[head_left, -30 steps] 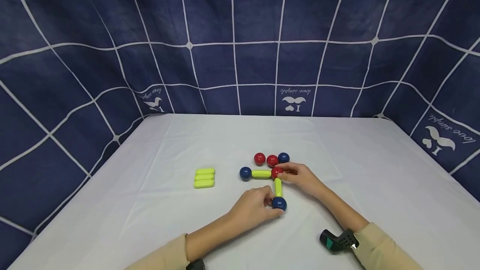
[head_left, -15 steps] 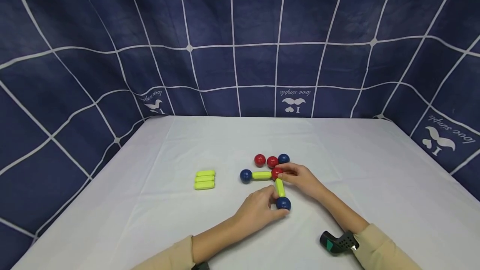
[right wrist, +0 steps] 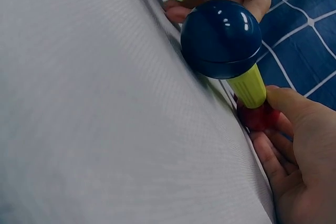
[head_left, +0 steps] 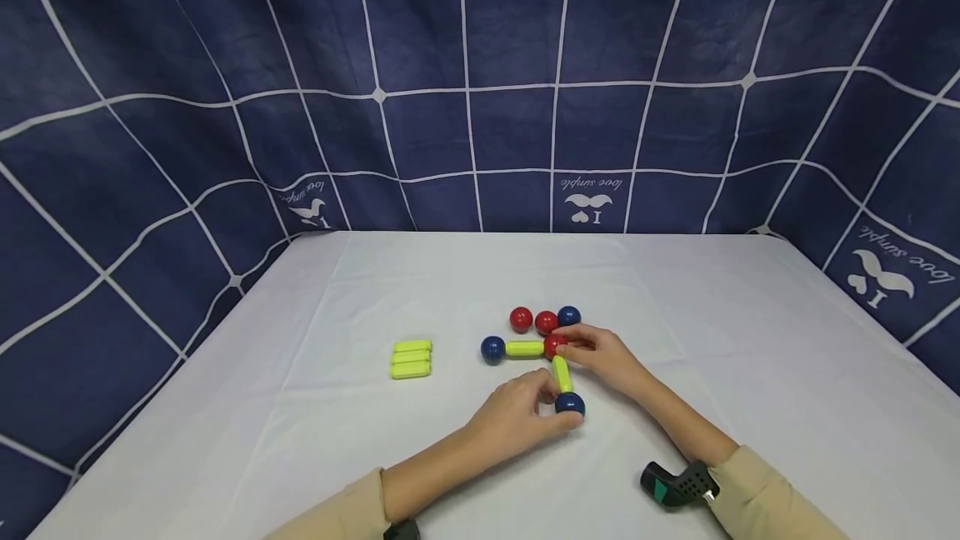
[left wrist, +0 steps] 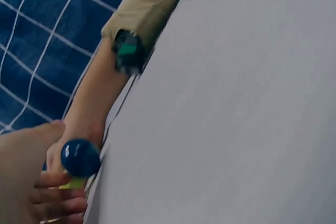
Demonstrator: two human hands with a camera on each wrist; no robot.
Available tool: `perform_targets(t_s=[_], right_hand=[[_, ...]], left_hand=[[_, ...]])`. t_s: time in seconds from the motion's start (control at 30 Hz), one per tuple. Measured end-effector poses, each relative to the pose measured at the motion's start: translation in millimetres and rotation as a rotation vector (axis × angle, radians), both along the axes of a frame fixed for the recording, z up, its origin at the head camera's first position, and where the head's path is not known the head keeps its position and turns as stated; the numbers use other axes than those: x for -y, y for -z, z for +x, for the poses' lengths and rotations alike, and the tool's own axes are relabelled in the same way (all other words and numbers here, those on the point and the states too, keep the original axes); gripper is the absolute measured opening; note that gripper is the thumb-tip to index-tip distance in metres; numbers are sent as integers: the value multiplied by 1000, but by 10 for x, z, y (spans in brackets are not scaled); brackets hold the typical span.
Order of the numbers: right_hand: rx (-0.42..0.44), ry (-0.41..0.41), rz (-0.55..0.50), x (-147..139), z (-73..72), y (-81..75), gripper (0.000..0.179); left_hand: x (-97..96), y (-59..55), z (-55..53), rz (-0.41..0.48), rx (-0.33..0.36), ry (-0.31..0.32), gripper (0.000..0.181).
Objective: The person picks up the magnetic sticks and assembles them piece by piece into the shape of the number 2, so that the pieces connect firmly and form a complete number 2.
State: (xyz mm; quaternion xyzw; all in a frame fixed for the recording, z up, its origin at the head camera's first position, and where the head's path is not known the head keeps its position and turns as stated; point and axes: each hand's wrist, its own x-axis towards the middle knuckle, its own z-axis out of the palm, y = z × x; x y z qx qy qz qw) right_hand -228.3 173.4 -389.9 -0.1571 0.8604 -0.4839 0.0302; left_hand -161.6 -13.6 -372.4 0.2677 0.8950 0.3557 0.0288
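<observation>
Now your left hand (head_left: 510, 415) is gripping the near blue ball (head_left: 570, 405), thumb on the side closest to you, fingers curling in beside the near rod (head_left: 562, 374). Your right hand (head_left: 603, 357), meanwhile, is pinching the corner red ball (head_left: 554, 346) between thumb and fingers. Between those two balls the yellow near rod is lying with its long axis running away from you, not quite straight: its far end is pointing at the red ball and leaning slightly left. From that same red ball, the yellow side rod (head_left: 524, 348) is stretching out to your left, its long axis running across, and it's ending at the left blue ball (head_left: 492, 349). All five pieces are forming a bent corner, sitting right of centre on the white tabletop (head_left: 450, 273). Just beyond, two loose red balls (head_left: 547, 322) and a loose blue ball (head_left: 569, 316) are sitting in a short row, blue at the right-hand end. Well off to the left, three more yellow rods (head_left: 411, 358) are lying side by side, all pointing left to right. Behind everything, a navy grid curtain (head_left: 517, 32) is hanging.
</observation>
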Motion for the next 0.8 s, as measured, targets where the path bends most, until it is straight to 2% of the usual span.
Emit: perform_targets(t_s=[0.17, 0.27, 0.37, 0.47, 0.6, 0.7, 0.8], right_hand=[[14, 6, 3, -2, 7, 6, 39], [21, 11, 10, -7, 12, 13, 39], [18, 16, 20, -9, 14, 15, 39], [18, 22, 27, -12, 13, 13, 40], [19, 17, 32, -18, 9, 7, 41], [12, 10, 31, -16, 7, 6, 40], [12, 6, 30, -18, 7, 3, 40]], left_hand=[[122, -87, -130, 2, 59, 42, 24], [231, -182, -239, -14, 85, 69, 19], [395, -285, -373, -14, 78, 85, 19], [612, -376, -520, 7, 69, 74, 21], [953, -432, -704, 26, 123, 31, 25], [1215, -401, -833, 24, 152, -26, 28], [1437, -327, -943, 14, 135, -94, 27]])
